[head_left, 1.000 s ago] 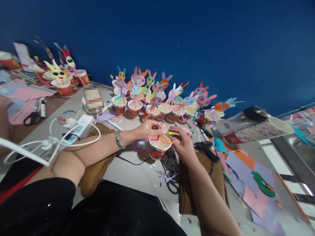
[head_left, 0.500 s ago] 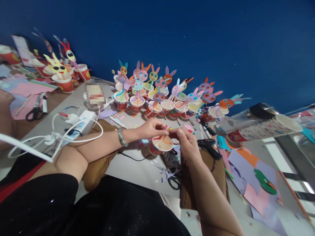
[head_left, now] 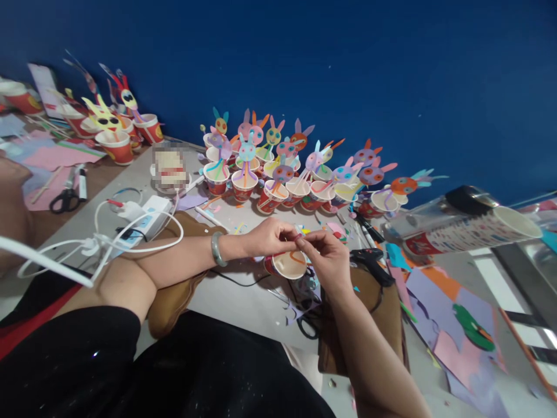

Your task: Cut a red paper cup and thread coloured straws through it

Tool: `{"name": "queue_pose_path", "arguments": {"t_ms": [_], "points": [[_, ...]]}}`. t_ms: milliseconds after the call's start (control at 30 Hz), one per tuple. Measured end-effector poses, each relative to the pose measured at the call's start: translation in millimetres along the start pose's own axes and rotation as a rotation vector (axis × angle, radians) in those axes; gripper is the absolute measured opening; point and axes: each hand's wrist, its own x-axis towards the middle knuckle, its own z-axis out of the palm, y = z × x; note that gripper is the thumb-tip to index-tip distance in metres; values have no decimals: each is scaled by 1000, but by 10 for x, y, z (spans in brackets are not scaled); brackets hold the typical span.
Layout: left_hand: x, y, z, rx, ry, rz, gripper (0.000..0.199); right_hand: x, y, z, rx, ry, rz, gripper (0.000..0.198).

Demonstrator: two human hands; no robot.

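Note:
A red paper cup [head_left: 285, 266] with a pale inside stands upright on the table between my hands. An orange strip [head_left: 298, 256] curves inside it. Just above its rim, my left hand [head_left: 270, 237] pinches a thin reddish strip [head_left: 298, 237] between thumb and fingertips. My right hand [head_left: 327, 256] closes on the same strip from the other side, and its fingertips meet those of the left. Most of the strip is hidden by the fingers, and its material is hard to make out.
Several cups with paper rabbit heads [head_left: 272, 197] line the blue wall. To the left lie a power strip [head_left: 145, 223] with looping white cables and black-handled scissors [head_left: 65, 200]. A glue gun [head_left: 372, 264], a stack of paper cups [head_left: 474, 232] and coloured paper sheets [head_left: 439, 296] are on the right.
Both hands stay over the cup, and the fingertips have come closer together around the reddish strip. The view has shifted slightly.

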Motion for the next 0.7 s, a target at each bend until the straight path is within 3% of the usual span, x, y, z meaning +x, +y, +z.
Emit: {"name": "queue_pose_path", "arguments": {"t_ms": [167,367,700], "points": [[3,15,-1,54,-13,38,17,-2,-36,-13,-7,-7,19,38],[-8,65,-32,12,-46,17,14,8,-16,-35,4,2,32,39],[7,89,-69,69,-48,15,37,14,51,-47,-2,-11,34,39]]}}
